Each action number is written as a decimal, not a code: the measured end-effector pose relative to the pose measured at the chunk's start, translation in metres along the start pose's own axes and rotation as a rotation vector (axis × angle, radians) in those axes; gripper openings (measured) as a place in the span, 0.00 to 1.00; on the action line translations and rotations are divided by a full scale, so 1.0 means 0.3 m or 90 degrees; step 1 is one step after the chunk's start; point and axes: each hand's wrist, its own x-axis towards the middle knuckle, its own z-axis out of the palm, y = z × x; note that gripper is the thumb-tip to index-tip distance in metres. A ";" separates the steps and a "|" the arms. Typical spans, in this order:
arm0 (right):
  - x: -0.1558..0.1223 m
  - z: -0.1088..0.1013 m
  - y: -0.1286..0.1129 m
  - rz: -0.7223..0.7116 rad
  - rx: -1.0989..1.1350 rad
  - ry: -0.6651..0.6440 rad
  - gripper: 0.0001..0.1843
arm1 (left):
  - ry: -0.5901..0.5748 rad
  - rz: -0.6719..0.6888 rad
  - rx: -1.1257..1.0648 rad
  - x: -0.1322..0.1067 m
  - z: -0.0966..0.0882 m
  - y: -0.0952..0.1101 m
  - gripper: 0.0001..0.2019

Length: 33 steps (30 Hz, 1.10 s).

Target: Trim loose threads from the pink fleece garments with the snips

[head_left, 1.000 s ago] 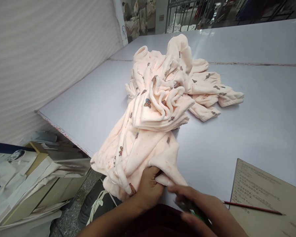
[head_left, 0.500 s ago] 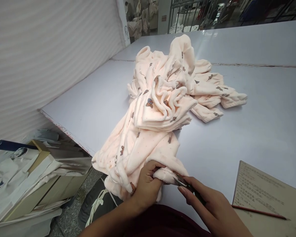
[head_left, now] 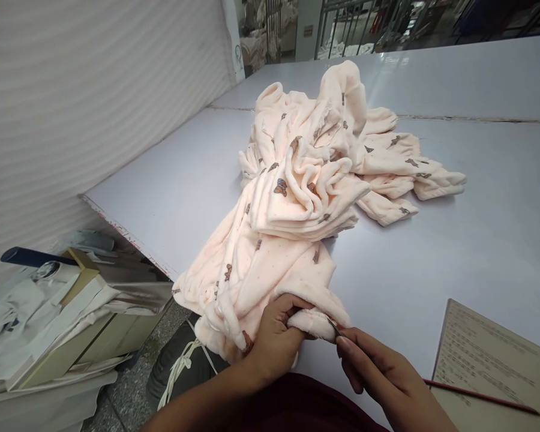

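Observation:
A pale pink, plush garment (head_left: 270, 270) with small brown bear prints lies bunched up, its near end hanging at the table's front edge. My left hand (head_left: 279, 333) is closed on a thick folded edge of it. In my right hand (head_left: 382, 369) is a slim dark metal tool, which looks like thread snips (head_left: 335, 328). Their pointed tip touches the fabric edge just right of my left fingers; most of the tool is hidden in the hand. More of the same plush fabric (head_left: 315, 132) is heaped behind, with folded layers on top.
On the right lie a sheet of paper with handwriting (head_left: 495, 354) and a red pencil (head_left: 490, 398). The white table (head_left: 432, 258) has a seam across its far part. A white padded sheet (head_left: 103, 90) hangs at left, above a cardboard box with white cloth (head_left: 67, 330).
The snips' blades, spread at the fabric edge before, now show as one narrow tip there. My left hand keeps its hold on the fabric. The whole view has shifted slightly.

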 end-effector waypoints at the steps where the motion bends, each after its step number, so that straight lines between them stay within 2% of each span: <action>1: -0.005 -0.002 -0.004 0.009 0.009 0.014 0.22 | -0.004 0.005 0.010 -0.001 -0.001 0.001 0.09; 4: -0.025 -0.008 -0.010 0.024 0.009 0.080 0.24 | -0.012 0.036 0.056 -0.004 -0.007 -0.004 0.11; 6: -0.034 -0.013 -0.005 0.001 -0.027 0.092 0.21 | -0.027 0.070 0.106 -0.005 -0.012 -0.009 0.13; 9: -0.034 -0.020 0.016 -0.047 -0.152 0.037 0.13 | -0.050 0.132 0.183 -0.005 -0.019 -0.009 0.16; 12: -0.020 -0.024 0.032 -0.062 -0.265 -0.002 0.14 | -0.071 0.170 0.232 -0.001 -0.025 -0.005 0.19; 16: -0.007 -0.014 0.019 -0.066 -0.278 -0.039 0.14 | -0.125 0.192 0.283 0.004 -0.036 0.002 0.19; 20: -0.004 -0.002 0.004 -0.056 -0.252 -0.042 0.16 | -0.157 0.189 0.301 0.004 -0.044 0.020 0.17; 22: 0.008 -0.004 0.017 -0.091 -0.246 0.001 0.13 | -0.161 0.161 0.283 0.008 -0.046 0.034 0.18; 24: 0.036 -0.016 0.045 -0.144 -0.270 0.083 0.11 | -0.177 0.107 0.236 0.020 -0.051 0.045 0.17; 27: 0.094 -0.050 0.087 -0.161 -0.312 0.163 0.12 | -0.237 -0.044 0.085 0.053 -0.063 0.036 0.07; 30: 0.124 -0.078 0.095 -0.131 -0.316 0.211 0.10 | -0.247 -0.187 -0.055 0.086 -0.075 0.004 0.18; 33: 0.098 -0.073 0.067 -0.164 -0.320 0.289 0.13 | -0.202 -0.217 -0.093 0.103 -0.080 -0.022 0.20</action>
